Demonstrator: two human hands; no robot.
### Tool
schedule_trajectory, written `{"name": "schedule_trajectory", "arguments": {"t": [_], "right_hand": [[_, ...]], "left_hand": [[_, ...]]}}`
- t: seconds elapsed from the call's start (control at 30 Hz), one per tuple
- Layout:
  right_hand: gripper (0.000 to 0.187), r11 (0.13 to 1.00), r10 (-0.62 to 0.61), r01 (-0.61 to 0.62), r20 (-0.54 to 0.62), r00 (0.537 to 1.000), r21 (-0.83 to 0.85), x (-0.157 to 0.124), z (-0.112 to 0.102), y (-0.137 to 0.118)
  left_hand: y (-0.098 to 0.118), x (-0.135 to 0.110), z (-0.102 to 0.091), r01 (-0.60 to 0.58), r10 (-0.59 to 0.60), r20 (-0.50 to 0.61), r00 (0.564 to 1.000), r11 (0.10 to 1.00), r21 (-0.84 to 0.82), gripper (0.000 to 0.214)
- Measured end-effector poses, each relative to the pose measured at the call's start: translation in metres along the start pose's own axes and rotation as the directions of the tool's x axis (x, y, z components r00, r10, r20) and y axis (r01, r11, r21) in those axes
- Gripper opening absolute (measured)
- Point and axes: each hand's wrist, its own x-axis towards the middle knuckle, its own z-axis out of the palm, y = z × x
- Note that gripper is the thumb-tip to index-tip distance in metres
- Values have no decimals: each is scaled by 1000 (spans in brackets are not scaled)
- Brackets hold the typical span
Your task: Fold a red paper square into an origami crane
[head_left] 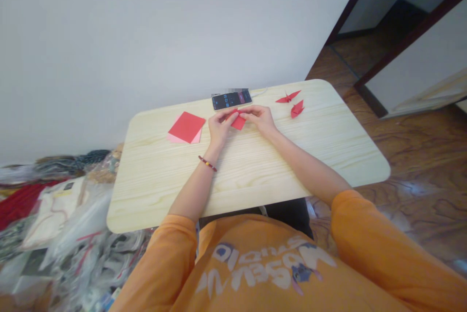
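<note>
Folded red paper (238, 123) partly hidden, phone screen (231, 99) blurred

Red paper (238, 123) sits between your fingers (223, 117); to their left, a red sheet (186, 126) lies over a pink sheet (175, 138) (pale wood-grain table (248, 178)).

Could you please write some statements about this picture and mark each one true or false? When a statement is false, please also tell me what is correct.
1. The left hand and right hand both hold a small red paper. True.
2. Two red origami cranes lie left of the hands. False: the red origami cranes lie to their right.
3. A bead bracelet is on the left wrist. True.
4. The phone lies on the floor. False: the phone lies on the wooden table.
5. Red and pink paper squares lie left of the hands. True.
</note>
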Motion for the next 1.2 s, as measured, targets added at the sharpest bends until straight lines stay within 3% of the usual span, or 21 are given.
{"name": "schedule_trajectory", "arguments": {"t": [0.33, 0.77, 0.93, 1.2], "right_hand": [[27, 1000, 8, -8, -8, 1000, 11, 0, 0, -2], [38, 999, 22, -22, 13, 1000, -49, 0, 0, -3], [34, 995, 87, -84, 54, 995, -58, -1, -1, -3], [42, 979, 189, -183, 63, 980, -87, -2, 0, -11]], "left_hand": [[1, -1, 1, 70, -72, -69, 995, 997, -30, 22], [0, 0, 0, 99, -103, -90, 991, 994, -49, 23], [0, 1, -1, 88, -93, -107, 990, 995, -46, 22], [5, 2, -3, 72, -71, -93, 993, 997, 6, 18]]}}
